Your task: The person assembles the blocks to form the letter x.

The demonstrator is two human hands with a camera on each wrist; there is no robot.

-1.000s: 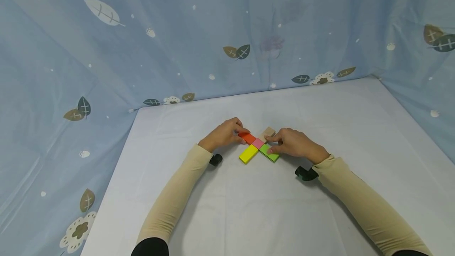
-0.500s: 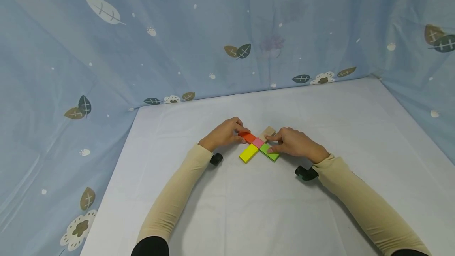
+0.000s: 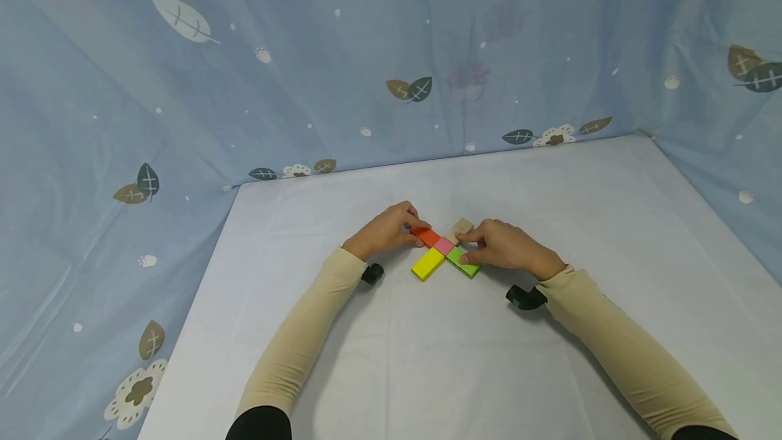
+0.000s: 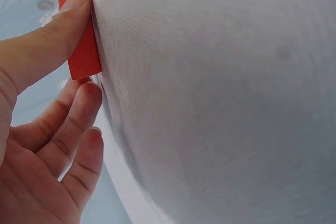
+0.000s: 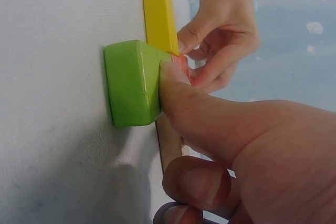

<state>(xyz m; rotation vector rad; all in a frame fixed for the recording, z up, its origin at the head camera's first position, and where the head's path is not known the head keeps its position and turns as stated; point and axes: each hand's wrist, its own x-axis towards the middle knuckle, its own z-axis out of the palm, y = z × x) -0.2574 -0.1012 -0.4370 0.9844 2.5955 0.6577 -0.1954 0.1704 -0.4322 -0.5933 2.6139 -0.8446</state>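
On the white cloth, flat blocks form a cross around a small pink block. Its arms are an orange-red block, a yellow block, a green block and a plain wooden piece. My left hand pinches the outer end of the orange-red block, its thumb along one side. With its thumb on the green block, my right hand grips there while its index fingertip meets the wooden piece's side. Its other fingers are curled. The thumb partly covers the green block.
A white-covered table extends around the cross on every side. Blue curtain with leaf prints hangs behind it and along both sides. Black wrist devices sit under each wrist, close above the cloth.
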